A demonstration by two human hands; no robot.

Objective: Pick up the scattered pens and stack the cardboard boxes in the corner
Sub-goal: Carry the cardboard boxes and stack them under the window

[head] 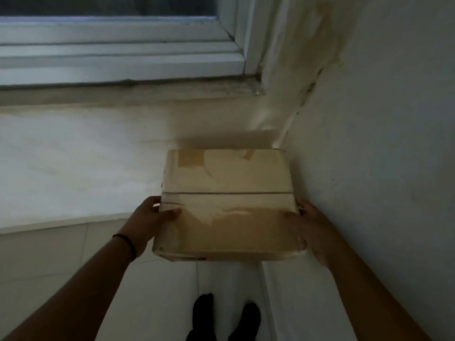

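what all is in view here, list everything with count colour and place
cardboard box: 1, tan with paler torn patches, held up in the room corner below the window
window: 1, white frame, top left
wall: 2 faces, whitish with yellow-brown stains near the corner, behind and right of the box
floor: pale tiles, bottom
wristband: 1, dark, on the left wrist
feet: 2, in dark socks or shoes, bottom centre
left hand: grips the box's left edge, thumb on top
right hand: grips the box's right edge

One cardboard box [227,205], two hands, one window [118,45]
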